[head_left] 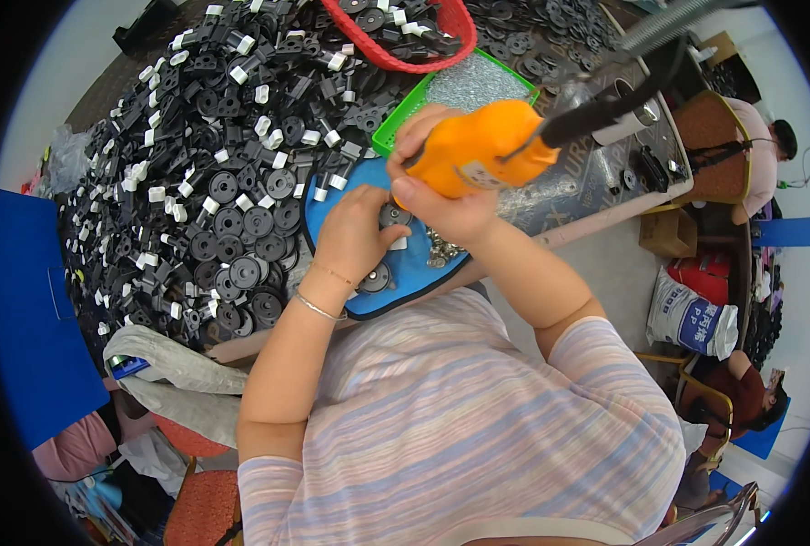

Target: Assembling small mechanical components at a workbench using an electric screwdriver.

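Observation:
An orange power screwdriver, hung from a coiled cable, is in my right hand, whose fingers wrap round its body. Its lower end points down at a small black wheel part with a metal centre. My left hand grips that part, thumb and fingers closed round it, over a blue mat. The contact between tool tip and part is mostly hidden by my hands. Beside my left wrist another black wheel lies on the mat. Small shiny metal pieces sit close to my right hand.
A big heap of black parts with white pieces covers the table's left. Beyond my hands stand a green tray of small silver hardware and a red basket of parts. Other people sit at the right.

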{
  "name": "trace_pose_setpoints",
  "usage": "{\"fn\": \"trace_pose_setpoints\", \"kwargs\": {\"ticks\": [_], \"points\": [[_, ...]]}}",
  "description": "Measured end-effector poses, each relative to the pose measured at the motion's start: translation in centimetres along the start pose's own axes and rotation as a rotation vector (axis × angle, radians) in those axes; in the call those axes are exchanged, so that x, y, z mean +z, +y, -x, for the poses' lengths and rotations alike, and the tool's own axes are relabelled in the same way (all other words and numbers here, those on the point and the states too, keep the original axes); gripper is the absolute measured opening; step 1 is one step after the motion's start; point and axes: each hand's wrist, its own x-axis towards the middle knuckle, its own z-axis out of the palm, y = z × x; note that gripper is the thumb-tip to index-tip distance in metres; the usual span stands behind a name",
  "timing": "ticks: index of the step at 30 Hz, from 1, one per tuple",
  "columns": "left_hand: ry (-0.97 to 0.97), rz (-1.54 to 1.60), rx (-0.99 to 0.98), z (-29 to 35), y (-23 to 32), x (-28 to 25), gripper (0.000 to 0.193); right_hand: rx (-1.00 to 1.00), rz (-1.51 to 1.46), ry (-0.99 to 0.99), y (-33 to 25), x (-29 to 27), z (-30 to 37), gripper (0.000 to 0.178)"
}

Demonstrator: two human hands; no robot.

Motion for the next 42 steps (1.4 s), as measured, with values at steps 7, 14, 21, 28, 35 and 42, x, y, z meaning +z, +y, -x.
{"fn": "trace_pose_setpoints", "kwargs": {"ticks": [7, 14, 21, 28, 35, 42], "points": [[-0.026, 0.046, 0.012, -0.1, -0.6, 0.3, 0.040, 0.028, 0.044, -0.078, 0.5, 0.5, -0.6, 0.023], [-0.021, 0.067, 0.012, -0.2, -0.4, 0.2, 0.041, 0.063, -0.008, -0.142, 0.3, 0.4, -0.9, 0.023], [-0.009, 0.025, -0.006, 0.1, -0.2, 0.0, 0.043, -0.063, -0.164, -0.090, -2.7, -3.3, -2.5, 0.030], [-0.037, 0.025, -0.034, -0.1, 0.2, -0.2, 0.042, 0.035, -0.003, 0.163, -1.7, -7.5, -0.1, 0.029], [-0.043, -0.004, -0.051, 0.0, 0.3, -0.1, 0.041, 0.068, 0.029, 0.197, -0.7, -7.6, 0.2, 0.031], [-0.009, -0.010, -0.029, 0.0, 0.3, 0.1, 0.041, 0.068, 0.033, 0.197, -0.7, -7.4, 0.2, 0.030]]}}
